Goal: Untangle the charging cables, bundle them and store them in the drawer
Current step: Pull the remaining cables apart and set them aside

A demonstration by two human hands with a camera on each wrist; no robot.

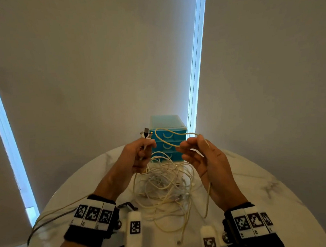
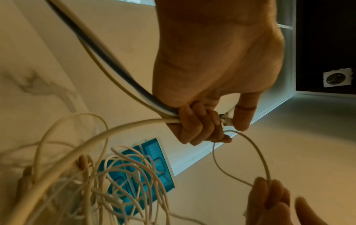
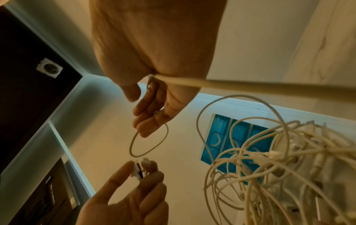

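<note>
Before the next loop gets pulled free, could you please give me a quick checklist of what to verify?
1. Left hand grips the gathered connector ends: ok.
2. Right hand pinches the cream cable loop: ok.
3. Loop free of the tangle: cannot tell.
4. Remaining cables untangled: not ok, still heaped on the table.
5. Blue drawer unit open for storing: not ok, drawers shut.

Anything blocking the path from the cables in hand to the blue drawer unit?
Yes. The tangled pile of white charging cables lies on the white marble table directly in front of the blue plastic three-drawer unit, and all its drawers look closed. Both hands are up above the pile.
</note>
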